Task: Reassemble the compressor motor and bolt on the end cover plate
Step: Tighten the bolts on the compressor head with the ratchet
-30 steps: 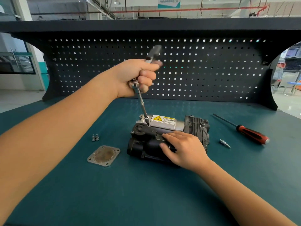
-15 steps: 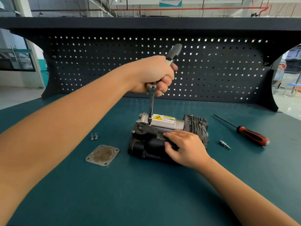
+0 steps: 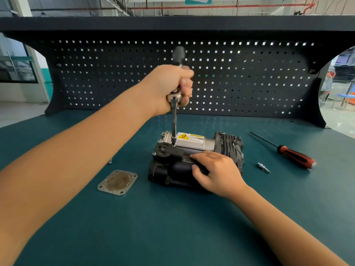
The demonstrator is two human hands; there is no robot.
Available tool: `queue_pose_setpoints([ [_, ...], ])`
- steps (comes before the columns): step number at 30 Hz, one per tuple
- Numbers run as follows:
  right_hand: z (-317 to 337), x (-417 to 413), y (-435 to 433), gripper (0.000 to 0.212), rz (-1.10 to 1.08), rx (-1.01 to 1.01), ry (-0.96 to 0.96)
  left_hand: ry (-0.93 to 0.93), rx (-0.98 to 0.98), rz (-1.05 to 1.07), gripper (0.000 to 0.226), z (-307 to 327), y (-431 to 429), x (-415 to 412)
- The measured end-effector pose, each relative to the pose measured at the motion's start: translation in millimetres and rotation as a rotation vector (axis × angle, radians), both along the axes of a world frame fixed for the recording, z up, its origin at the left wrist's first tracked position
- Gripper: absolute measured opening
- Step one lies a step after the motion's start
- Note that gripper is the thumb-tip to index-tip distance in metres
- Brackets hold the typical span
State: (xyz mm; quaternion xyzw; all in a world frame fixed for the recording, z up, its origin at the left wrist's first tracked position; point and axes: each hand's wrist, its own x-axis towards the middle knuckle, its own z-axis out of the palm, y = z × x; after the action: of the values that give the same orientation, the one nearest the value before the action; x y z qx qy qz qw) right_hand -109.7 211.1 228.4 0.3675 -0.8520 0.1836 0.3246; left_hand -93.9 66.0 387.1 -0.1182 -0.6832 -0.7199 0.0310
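The compressor [image 3: 228, 145], black with a silver cylinder and a yellow warning label, lies on the teal bench. My left hand [image 3: 169, 87] grips a ratchet wrench [image 3: 174, 121] whose long extension stands nearly upright, its tip on a bolt at the compressor's left top. The wrench's grey handle sticks up above my fist and is blurred. My right hand [image 3: 217, 171] rests on the black motor housing, fingers curved over its front and holding it down. The square metal end cover plate [image 3: 117, 182] lies flat on the bench to the left of the compressor.
A red-and-black screwdriver [image 3: 294, 156] lies at the right, with a small metal fitting [image 3: 263, 167] nearer the compressor. Loose bolts [image 3: 110, 161] peek out beside my left forearm. A black pegboard wall [image 3: 249, 73] closes off the back of the bench.
My left hand has swung the ratchet handle back and forth over the bolt; the extension now stands more upright. My right hand has stayed on the motor housing.
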Motion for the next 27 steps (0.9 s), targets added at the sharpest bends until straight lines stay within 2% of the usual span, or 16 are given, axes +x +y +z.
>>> queue_pose_setpoints([
  [2,2.7,-0.9,-4.0,0.026,-0.129,0.119,-0.05,0.033,0.203,0.078,0.025,-3.7,1.1,3.0],
  [3,2.0,-0.6,-7.3,0.03,-0.187,0.178,-0.055,0.044,0.205,0.095,0.024,-4.2,1.3,3.9],
  [6,-3.4,4.8,-21.7,0.053,-0.287,0.303,-0.083,0.067,-0.116,0.071,0.013,-6.1,9.8,8.2],
  [8,-5.8,3.2,-24.7,0.072,-0.308,0.376,-0.091,0.092,-0.28,0.055,0.017,-7.8,17.2,9.1],
  [13,-2.2,-11.3,-13.0,0.071,-0.218,0.367,-0.152,0.032,-0.426,-0.051,0.03,0.7,13.2,3.4],
  [16,-3.8,-12.4,-13.8,0.074,-0.197,0.357,-0.178,-0.023,-0.634,-0.29,0.038,11.6,4.5,2.8],
  [18,-2.8,-11.8,-13.7,0.074,-0.197,0.346,-0.189,-0.048,-0.682,-0.432,0.039,16.2,-4.1,0.3],
  [20,-1.6,-11.0,-12.9,0.075,-0.195,0.338,-0.205,-0.059,-0.549,-0.4,0.032,17.7,-14.8,-4.8],
  [23,-1.0,-9.4,-12.2,0.075,-0.198,0.306,-0.203,-0.123,-0.087,-0.174,0.013,14.8,-27.2,-8.6],
  [24,-1.5,-8.4,-12.6,0.074,-0.208,0.292,-0.196,-0.142,0.04,-0.109,0.013,12.2,-27.7,-7.9],
  [25,-2.0,-7.4,-13.5,0.075,-0.222,0.285,-0.188,-0.142,0.105,-0.056,0.018,8.9,-26.6,-7.2],
  [27,-4.0,-5.3,-16.1,0.076,-0.247,0.284,-0.169,-0.091,0.091,0.015,0.026,3.6,-20.0,-5.4],
])
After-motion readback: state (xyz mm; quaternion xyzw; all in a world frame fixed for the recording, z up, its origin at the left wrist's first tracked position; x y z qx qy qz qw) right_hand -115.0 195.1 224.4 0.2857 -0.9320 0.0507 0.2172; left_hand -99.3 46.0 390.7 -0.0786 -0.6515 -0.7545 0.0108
